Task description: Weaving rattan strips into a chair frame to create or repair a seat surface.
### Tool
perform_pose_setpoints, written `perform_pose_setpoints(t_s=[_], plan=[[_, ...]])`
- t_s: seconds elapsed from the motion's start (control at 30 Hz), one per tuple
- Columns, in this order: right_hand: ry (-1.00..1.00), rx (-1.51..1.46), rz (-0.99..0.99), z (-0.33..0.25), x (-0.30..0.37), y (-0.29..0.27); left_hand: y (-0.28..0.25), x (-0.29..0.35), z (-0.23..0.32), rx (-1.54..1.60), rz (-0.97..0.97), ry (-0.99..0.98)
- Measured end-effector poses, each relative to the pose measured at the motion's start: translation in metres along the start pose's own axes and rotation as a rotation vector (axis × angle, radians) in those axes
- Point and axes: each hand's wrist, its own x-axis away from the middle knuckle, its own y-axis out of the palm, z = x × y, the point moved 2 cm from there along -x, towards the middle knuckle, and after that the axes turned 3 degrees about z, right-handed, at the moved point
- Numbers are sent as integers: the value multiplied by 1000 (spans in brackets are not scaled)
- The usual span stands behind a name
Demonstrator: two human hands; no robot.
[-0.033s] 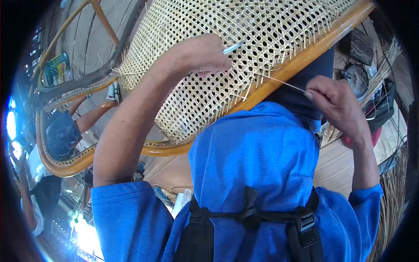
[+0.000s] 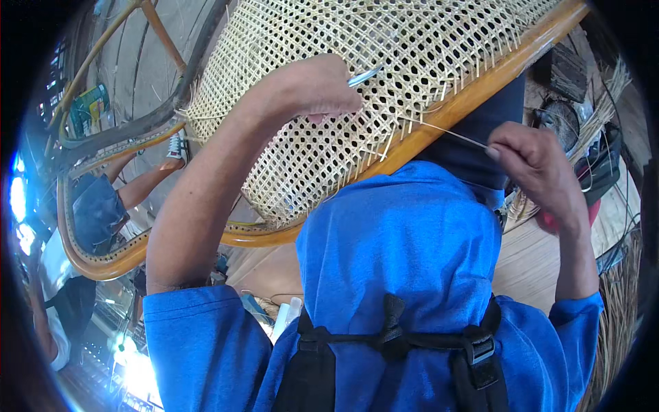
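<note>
Blue shirt cloth [image 2: 405, 240] and a black harness strap [image 2: 391, 336] fill the near foreground. Above them, the right hand [image 2: 539, 172] is closed in a pinch on a thin cane strand [image 2: 446, 130], pulled taut from the wooden frame rail [image 2: 473, 96]. The left hand [image 2: 312, 86] is curled into a fist on a slim metal tool [image 2: 364, 75], its knuckles resting against the woven cane panel [image 2: 357, 62], which slants across the upper middle, held in the frame. Farther left, another person's arm [image 2: 147, 182] shows past a second curved frame [image 2: 89, 257]. Loose cane bundles [image 2: 611, 89] lie at far right.
</note>
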Motion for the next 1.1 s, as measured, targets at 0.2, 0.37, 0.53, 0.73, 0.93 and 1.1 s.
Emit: perform_pose_setpoints(t_s=[0.2, 0.37, 0.53, 0.73, 0.93, 1.1], plan=[[155, -53, -177, 14, 9, -24, -5, 9, -8, 24, -40, 9], [212, 71, -113, 13, 10, -26, 0, 23, -35, -96, 115, 146], [72, 304, -68, -3, -7, 3, -19, 36, -112, -260, 259, 56], [42, 484, 47, -27, -44, 49, -52, 65, -225, -183, 222, -340], [-3, 404, 41, -14, -31, 32, -48, 77, -256, -592, 408, -166], [103, 322, 6, -7, -9, 8, -61, 78, -243, -544, 487, -662]])
